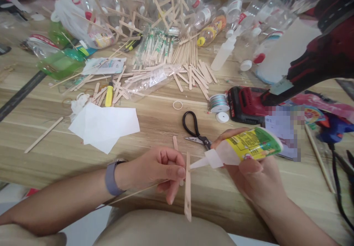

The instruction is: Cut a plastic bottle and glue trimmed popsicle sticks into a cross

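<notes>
My left hand (pixel 166 170), with a watch on its wrist, is closed near the front edge of the table. Its fingers pinch a thin wooden skewer (pixel 138 192) that slants down to the left. At the fingertips a flat craft stick (pixel 187 194) stands nearly upright, a small hole or dark spot near its lower end. Another craft stick (pixel 175 142) shows behind the fingers; whether the two are joined is hidden. My right hand (pixel 249 172) is wrapped round a glue bottle (pixel 246 145), tilted so that its white nozzle touches or nearly touches the upright stick.
Black-handled scissors (pixel 196 131) lie just beyond my hands. White paper sheets (pixel 107 126) are at the left, a red cordless power tool (pixel 249 104) at the right. Loose craft sticks (pixel 193 77), a yellow-handled screwdriver (pixel 109 95), a wire spool (pixel 219 103) and plastic bottles (pixel 212 30) crowd the back.
</notes>
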`<act>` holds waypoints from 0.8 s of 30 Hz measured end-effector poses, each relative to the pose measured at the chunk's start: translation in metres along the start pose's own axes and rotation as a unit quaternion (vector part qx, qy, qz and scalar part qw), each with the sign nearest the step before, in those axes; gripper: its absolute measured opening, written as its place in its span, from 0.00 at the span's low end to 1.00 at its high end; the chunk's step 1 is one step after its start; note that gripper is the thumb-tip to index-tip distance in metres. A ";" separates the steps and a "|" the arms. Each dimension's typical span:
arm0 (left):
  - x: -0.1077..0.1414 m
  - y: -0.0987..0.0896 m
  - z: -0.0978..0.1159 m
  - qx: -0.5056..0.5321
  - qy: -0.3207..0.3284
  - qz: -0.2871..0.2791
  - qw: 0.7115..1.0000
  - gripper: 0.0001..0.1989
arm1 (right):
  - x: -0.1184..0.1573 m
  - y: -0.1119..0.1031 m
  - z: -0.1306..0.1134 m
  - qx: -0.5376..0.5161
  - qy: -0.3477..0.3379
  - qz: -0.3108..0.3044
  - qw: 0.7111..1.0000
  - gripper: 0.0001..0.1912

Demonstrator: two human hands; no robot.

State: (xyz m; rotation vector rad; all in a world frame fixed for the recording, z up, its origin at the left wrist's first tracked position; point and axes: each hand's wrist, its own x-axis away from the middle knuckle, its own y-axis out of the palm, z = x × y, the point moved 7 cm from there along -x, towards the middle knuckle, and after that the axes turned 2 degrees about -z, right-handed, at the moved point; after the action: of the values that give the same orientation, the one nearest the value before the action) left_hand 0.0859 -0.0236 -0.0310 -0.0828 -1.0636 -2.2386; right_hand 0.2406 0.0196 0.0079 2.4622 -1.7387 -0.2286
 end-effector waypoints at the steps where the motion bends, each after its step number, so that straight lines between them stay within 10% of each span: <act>1: 0.000 0.000 -0.001 0.001 -0.004 -0.001 1.000 0.19 | 0.001 0.000 0.001 0.007 0.001 -0.006 1.000 0.23; 24: 0.000 0.002 -0.001 0.045 -0.016 0.007 0.999 0.18 | 0.002 0.002 -0.009 0.069 -0.025 -0.009 0.997 0.24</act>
State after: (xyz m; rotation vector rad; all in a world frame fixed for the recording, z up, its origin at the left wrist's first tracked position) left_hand 0.0871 -0.0246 -0.0303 -0.0866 -1.1759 -2.1805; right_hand 0.2417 0.0171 0.0168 2.5918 -1.8102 -0.1782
